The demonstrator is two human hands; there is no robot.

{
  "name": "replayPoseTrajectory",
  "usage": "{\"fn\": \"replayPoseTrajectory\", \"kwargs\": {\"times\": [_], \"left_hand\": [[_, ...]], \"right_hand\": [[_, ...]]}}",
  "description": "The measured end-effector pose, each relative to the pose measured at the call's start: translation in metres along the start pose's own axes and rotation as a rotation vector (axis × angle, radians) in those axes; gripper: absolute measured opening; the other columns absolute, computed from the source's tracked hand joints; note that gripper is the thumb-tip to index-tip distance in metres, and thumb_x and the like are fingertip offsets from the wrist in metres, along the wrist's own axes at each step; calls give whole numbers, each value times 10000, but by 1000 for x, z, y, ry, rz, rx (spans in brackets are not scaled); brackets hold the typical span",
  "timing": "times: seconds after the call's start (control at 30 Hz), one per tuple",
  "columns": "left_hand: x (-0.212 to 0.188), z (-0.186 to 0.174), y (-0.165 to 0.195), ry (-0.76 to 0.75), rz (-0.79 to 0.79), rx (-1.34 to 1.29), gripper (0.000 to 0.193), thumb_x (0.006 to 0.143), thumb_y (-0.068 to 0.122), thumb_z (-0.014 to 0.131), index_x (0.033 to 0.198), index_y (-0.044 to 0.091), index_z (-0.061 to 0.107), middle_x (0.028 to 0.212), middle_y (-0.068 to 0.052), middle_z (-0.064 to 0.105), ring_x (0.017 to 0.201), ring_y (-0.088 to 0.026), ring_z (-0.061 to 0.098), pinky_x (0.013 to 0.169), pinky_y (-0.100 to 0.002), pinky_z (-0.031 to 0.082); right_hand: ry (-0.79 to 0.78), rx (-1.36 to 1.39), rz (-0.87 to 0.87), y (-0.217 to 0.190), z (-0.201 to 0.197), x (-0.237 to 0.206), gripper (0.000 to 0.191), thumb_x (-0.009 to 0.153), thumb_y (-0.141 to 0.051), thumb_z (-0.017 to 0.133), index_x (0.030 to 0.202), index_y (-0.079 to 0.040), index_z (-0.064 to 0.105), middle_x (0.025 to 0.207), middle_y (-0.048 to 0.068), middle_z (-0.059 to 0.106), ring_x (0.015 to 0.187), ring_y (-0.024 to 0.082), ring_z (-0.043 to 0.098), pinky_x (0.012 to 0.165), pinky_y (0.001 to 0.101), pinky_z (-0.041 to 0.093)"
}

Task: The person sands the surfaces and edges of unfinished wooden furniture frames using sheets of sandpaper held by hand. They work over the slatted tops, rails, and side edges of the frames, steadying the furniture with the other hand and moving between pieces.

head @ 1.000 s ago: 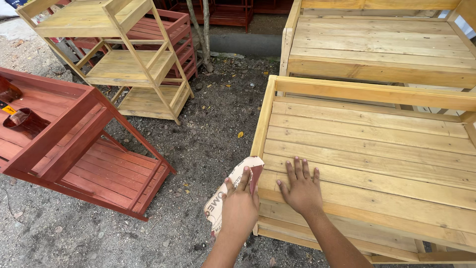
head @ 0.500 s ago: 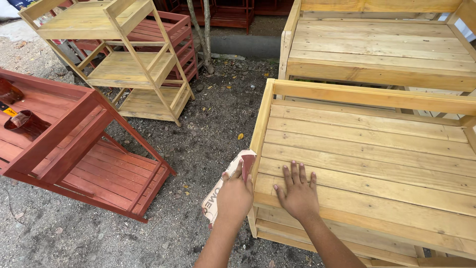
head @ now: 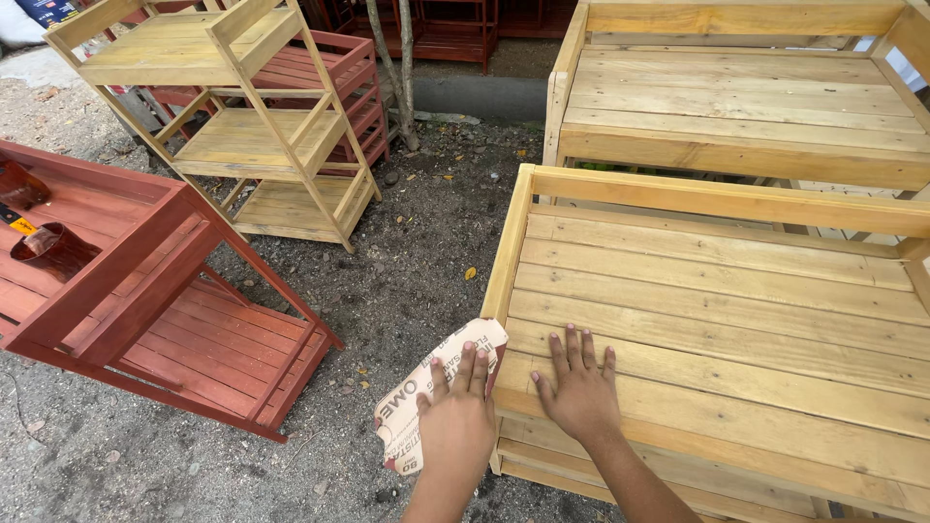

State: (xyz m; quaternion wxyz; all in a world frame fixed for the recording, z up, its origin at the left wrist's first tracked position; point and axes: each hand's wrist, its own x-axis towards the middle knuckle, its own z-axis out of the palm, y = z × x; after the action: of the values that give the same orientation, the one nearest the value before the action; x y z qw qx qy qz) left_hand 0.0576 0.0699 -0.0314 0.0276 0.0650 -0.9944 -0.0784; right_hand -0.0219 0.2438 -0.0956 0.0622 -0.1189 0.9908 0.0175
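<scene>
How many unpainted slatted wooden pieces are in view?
3: the slatted frame under the right hand, with the left hand pressing sandpaper at its corner; a second frame behind it; a three-tier shelf upper left. More may lie out of frame.

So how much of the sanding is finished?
Hard to say exactly. The left hand presses a sheet of sandpaper on the corner of the bare wooden frame, and the right hand lies flat on its slats. That frame is unpainted; the red rack nearby already has its colour.
</scene>
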Motion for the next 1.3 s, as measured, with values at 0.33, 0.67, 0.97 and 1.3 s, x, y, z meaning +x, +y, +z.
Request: {"fn": "replayPoseTrajectory", "kwargs": {"times": [0.33,0.67,0.97,1.3], "left_hand": [[37,4,14,-60,113,51,635,955,166,545,1558,76,372,1682,-41,237,1462,-544,244,1007,-792,345],[25,8,32,-177,213,206,447,902,148,622,1288,-77,637,1684,-172,197,1428,-734,35,1023,-912,131],[-9,10,26,5,246,201,518,857,192,642,1264,-127,618,1683,-148,253,1426,-758,44,947,-935,117],[0,23,28,183,201,190,551,829,158,604,1316,-99,585,1666,-118,288,1429,-713,113,931,-926,168]], "right_hand": [[37,43,0,-3,-1,3,742,995,-600,293,1608,-200,173,1692,98,86,1562,284,54,1229,572,38],[120,29,-21,-1,10,1,745,980,-575,354,1602,-187,220,1687,119,133,1556,301,96,1223,571,66],[-32,43,16,1,-9,2,740,995,-621,285,1615,-233,165,1698,76,84,1567,255,37,1243,544,19],[-14,68,9,2,-12,3,758,986,-625,316,1614,-227,170,1700,82,76,1567,267,34,1240,544,23]]}}
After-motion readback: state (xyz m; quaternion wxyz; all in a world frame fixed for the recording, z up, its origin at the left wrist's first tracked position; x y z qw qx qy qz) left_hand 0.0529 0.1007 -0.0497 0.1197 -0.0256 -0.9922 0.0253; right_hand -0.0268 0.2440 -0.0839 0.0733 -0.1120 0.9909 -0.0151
